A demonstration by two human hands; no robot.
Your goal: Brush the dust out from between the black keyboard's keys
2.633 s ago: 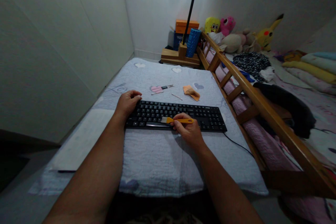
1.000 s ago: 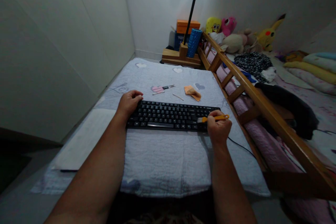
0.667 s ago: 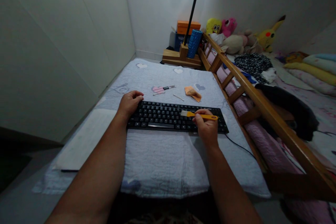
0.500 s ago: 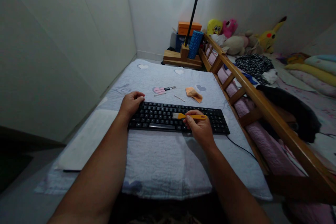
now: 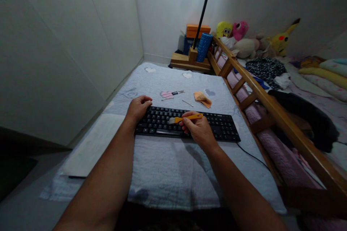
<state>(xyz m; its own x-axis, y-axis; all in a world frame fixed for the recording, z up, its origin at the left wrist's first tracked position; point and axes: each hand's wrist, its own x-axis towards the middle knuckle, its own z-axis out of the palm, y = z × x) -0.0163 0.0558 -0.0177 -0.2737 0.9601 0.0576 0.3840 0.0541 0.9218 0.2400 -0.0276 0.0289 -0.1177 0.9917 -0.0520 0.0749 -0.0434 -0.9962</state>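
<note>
A black keyboard (image 5: 222, 128) lies on a pale blue cloth (image 5: 162, 162) with heart patterns. My left hand (image 5: 138, 110) grips the keyboard's far left corner, fingers bent over its edge. Between the fingers and thumb of my right hand (image 5: 195, 126) is a brush (image 5: 193, 116) with a yellow handle. Its pale bristles point left and rest on or just over the middle keys. Beyond the keyboard lie an orange cloth (image 5: 202, 99), a cotton swab (image 5: 187, 103), another thin swab (image 5: 167, 99) and a small dark-handled tool (image 5: 178, 92).
A wooden bed rail (image 5: 260, 103) runs along the right, with plush toys and bedding behind it. A lamp pole (image 5: 204, 9) stands at the back by an orange box (image 5: 197, 29) and a blue roller (image 5: 204, 47). At the left lies a white sheet (image 5: 93, 144).
My right hand has moved left over the keyboard with the brush, whose handle is now more tilted. My left hand stays at the corner. The whole view has shifted slightly.
</note>
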